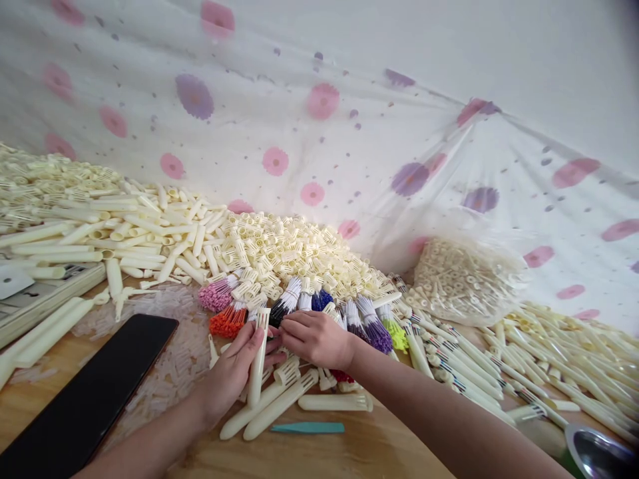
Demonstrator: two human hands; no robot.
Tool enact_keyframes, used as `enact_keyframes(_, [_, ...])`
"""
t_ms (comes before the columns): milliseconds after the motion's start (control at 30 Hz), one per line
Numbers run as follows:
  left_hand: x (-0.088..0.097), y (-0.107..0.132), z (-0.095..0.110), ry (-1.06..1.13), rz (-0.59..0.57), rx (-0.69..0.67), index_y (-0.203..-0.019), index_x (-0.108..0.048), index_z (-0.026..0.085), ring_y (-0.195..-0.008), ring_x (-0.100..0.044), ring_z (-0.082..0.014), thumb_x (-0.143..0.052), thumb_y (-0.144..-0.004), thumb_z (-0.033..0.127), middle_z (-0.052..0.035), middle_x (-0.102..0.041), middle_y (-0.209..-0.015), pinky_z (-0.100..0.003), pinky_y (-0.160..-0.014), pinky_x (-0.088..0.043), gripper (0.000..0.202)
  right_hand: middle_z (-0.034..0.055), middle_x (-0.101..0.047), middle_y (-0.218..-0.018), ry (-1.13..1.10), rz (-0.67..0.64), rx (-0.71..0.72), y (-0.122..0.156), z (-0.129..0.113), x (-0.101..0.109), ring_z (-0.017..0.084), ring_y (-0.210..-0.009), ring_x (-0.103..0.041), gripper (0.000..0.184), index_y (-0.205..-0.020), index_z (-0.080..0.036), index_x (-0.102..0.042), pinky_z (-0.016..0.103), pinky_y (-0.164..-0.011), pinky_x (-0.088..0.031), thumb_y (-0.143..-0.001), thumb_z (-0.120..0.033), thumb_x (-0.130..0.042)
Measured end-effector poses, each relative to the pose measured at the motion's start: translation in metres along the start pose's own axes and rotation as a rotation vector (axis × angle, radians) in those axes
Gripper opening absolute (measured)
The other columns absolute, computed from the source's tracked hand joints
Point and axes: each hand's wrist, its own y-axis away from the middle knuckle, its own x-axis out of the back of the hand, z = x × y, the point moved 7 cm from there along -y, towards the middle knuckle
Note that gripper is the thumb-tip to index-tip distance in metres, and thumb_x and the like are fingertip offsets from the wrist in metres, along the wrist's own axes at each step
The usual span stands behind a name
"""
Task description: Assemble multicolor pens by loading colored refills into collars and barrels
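While a black phone lies well left of the cream tube, the left hand grips that tube over the counter; just right of the tube the right hand has its fingertips pinched together, coloured bristle bundles lie beyond the tube, and a teal tool lies right of it

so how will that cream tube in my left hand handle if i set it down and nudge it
Probably stiff and light: the cream tube in the left hand looks like thin moulded plastic. Being round and tapered, it would likely roll in a curve on the wooden table, unless the loose tubes beside it stop it.
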Motion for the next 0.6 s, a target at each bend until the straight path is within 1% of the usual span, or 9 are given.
enact_keyframes(100, [-0.001,-0.001,0.001,-0.019,-0.046,-0.030,-0.095,-0.061,0.020,-0.105,-0.064,-0.0253,-0.066,-0.074,0.050,-0.0060,-0.072,-0.102,-0.038,-0.093,-0.050,0.038,0.0047,-0.064,-0.071,-0.052,0.059,0.038,-0.002,-0.010,0.006,0.015,-0.071,-0.062,0.021,-0.069,-0.014,-0.060,0.026,-0.065,-0.051,-0.089,-0.015,-0.053])
enact_keyframes(167, [0.002,0.000,0.002,-0.082,-0.020,-0.016,-0.095,-0.061,0.020,-0.100,-0.066,-0.0237,-0.064,-0.075,0.051,-0.0052,-0.073,-0.097,-0.036,-0.090,-0.050,0.036,0.0059,-0.066,-0.075,-0.089,0.102,0.061,-0.004,-0.018,0.016,0.017,-0.077,-0.064,0.019,-0.072,-0.014,-0.061,0.026,-0.070,-0.053,-0.089,-0.013,-0.053])
enact_keyframes(233, [0.007,0.004,0.004,-0.154,0.022,0.012,-0.095,-0.060,0.021,-0.089,-0.068,-0.0215,-0.061,-0.078,0.051,-0.0039,-0.073,-0.089,-0.033,-0.082,-0.052,0.034,0.0073,-0.068,-0.080,-0.130,0.181,0.009,-0.006,-0.019,0.034,0.018,-0.082,-0.065,0.013,-0.078,-0.013,-0.062,0.027,-0.074,-0.055,-0.087,-0.010,-0.053])
enact_keyframes(267, [0.007,0.006,0.005,-0.192,0.027,0.023,-0.096,-0.059,0.022,-0.081,-0.068,-0.0200,-0.058,-0.080,0.052,-0.0030,-0.073,-0.085,-0.032,-0.077,-0.053,0.034,0.0080,-0.068,-0.083,-0.155,0.240,-0.072,-0.005,-0.014,0.046,0.018,-0.084,-0.065,0.010,-0.083,-0.013,-0.062,0.028,-0.074,-0.055,-0.086,-0.009,-0.054])
enact_keyframes(333, [0.005,0.010,0.010,-0.282,-0.012,-0.001,-0.094,-0.057,0.022,-0.065,-0.064,-0.0165,-0.052,-0.083,0.054,0.0002,-0.069,-0.071,-0.028,-0.065,-0.051,0.035,0.0076,-0.067,-0.088,-0.230,0.408,-0.370,0.005,0.006,0.069,0.016,-0.082,-0.065,0.014,-0.091,-0.016,-0.060,0.027,-0.070,-0.056,-0.083,-0.005,-0.056])
enact_keyframes(400, [0.001,0.016,0.016,-0.424,-0.071,-0.086,-0.088,-0.056,0.022,-0.051,-0.054,-0.0131,-0.047,-0.084,0.057,0.0049,-0.058,-0.056,-0.024,-0.055,-0.046,0.036,0.0035,-0.065,-0.085,-0.377,0.658,-0.740,0.028,0.031,0.087,0.015,-0.077,-0.064,0.018,-0.090,-0.021,-0.059,0.027,-0.066,-0.055,-0.081,-0.006,-0.058])
enact_keyframes(467, [0.001,0.022,0.019,-0.593,-0.064,-0.171,-0.085,-0.055,0.022,-0.047,-0.047,-0.0126,-0.045,-0.084,0.057,0.0075,-0.048,-0.051,-0.024,-0.052,-0.042,0.036,-0.0009,-0.062,-0.078,-0.582,0.918,-1.018,0.054,0.046,0.090,0.012,-0.069,-0.064,0.015,-0.086,-0.023,-0.059,0.026,-0.063,-0.055,-0.080,-0.010,-0.061])
enact_keyframes(533, [0.004,0.029,0.022,-0.740,0.024,-0.240,-0.100,-0.054,0.024,-0.055,-0.051,-0.0152,-0.046,-0.084,0.054,0.0057,-0.053,-0.059,-0.025,-0.054,-0.042,0.034,-0.0030,-0.060,-0.074,-0.770,1.086,-1.145,0.068,0.050,0.084,0.010,-0.064,-0.063,0.010,-0.082,-0.022,-0.059,0.025,-0.061,-0.055,-0.079,-0.014,-0.064])
enact_keyframes(600, [0.004,0.037,0.024,-0.834,0.076,-0.296,-0.103,-0.052,0.025,-0.065,-0.057,-0.0173,-0.049,-0.084,0.049,0.0024,-0.061,-0.073,-0.026,-0.062,-0.045,0.030,-0.0032,-0.060,-0.075,-0.883,1.139,-1.162,0.070,0.049,0.079,0.009,-0.064,-0.063,0.009,-0.078,-0.022,-0.060,0.024,-0.061,-0.055,-0.078,-0.015,-0.066])
